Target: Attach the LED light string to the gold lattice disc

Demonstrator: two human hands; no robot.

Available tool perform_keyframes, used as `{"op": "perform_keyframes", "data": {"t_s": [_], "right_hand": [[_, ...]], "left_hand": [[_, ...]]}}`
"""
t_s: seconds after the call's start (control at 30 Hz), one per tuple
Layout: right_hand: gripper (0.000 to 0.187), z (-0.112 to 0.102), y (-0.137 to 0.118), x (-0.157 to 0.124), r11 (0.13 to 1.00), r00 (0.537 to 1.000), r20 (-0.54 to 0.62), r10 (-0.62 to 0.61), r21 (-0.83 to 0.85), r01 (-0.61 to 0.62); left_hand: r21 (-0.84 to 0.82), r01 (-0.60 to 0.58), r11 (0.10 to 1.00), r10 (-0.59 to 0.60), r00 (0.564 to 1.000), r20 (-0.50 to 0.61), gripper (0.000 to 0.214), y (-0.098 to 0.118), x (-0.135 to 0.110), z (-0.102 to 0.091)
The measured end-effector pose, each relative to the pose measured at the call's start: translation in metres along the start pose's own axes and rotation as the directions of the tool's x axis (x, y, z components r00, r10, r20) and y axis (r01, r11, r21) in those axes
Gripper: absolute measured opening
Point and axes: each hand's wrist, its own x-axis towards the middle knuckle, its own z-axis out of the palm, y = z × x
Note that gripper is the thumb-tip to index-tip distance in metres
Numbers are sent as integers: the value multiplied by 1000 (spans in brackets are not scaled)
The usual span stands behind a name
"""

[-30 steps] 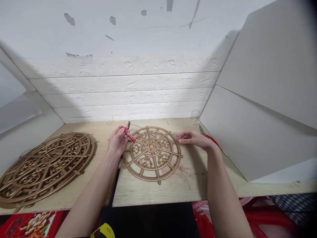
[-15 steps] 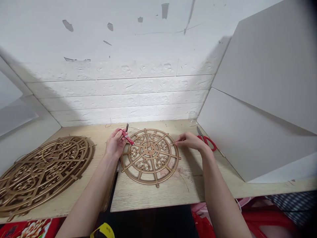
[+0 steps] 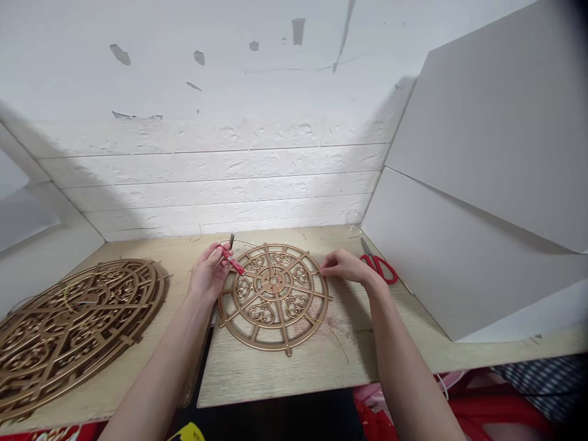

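Note:
My left hand point(image 3: 209, 268) is closed around a slim red tube point(image 3: 237, 266) with pale lettering. A short dark piece point(image 3: 231, 241) sticks up at its fingertips; I cannot make out what it is. Just right of that hand, a round gold openwork panel point(image 3: 284, 329) with spokes and scrollwork lies flat on the table. My right hand point(image 3: 343, 266) has its fingers pinched together at the panel's right rim; whether something small is between them is hidden. A thin dark strand arches from near the left hand to the panel's middle, and a yellowish strand point(image 3: 337, 339) trails off its lower right.
Similar gold panels point(image 3: 156, 300) lie stacked at the left. Red-handled scissors point(image 3: 380, 269) rest beyond my right hand. A white brick-pattern wall point(image 3: 271, 165) stands behind the wooden table point(image 3: 248, 380), with a white board point(image 3: 441, 257) at the right.
The view has shifted slightly, so the scene sits a little lower and further left. Both hands keep nearly the same places at the panel, with the red tube still in the left.

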Motion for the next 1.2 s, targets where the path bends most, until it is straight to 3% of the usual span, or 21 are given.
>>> {"op": "perform_keyframes", "data": {"t_s": [0.1,0.23,0.4,0.53,0.73,0.93,1.2], "right_hand": [[17,5,-12,-3,967,995,-49,-90,235,100],[23,21,-32,-2,778,976,-41,-213,597,195],[24,50,-49,6,528,972,10,-236,840,120],[22,67,-56,9,413,974,69,-216,911,27],[31,78,-59,11,426,971,105,-215,905,-4],[27,89,-55,15,447,977,59,-203,894,38],[20,98,-55,14,700,960,-59,-273,673,240]], "left_hand": [[7,-3,1000,3,1000,2,16,-1,1,-1],[26,-6,1000,5,1000,19,15,-4,3,-2],[13,-12,1000,12,1000,26,13,-7,5,-3],[1,-10,1000,10,999,34,11,-8,3,-2],[32,-56,998,56,998,17,12,-11,-4,5],[6,5,1000,-5,1000,31,10,-18,-4,6],[-27,81,996,-79,995,62,10,-22,-6,7]]}}
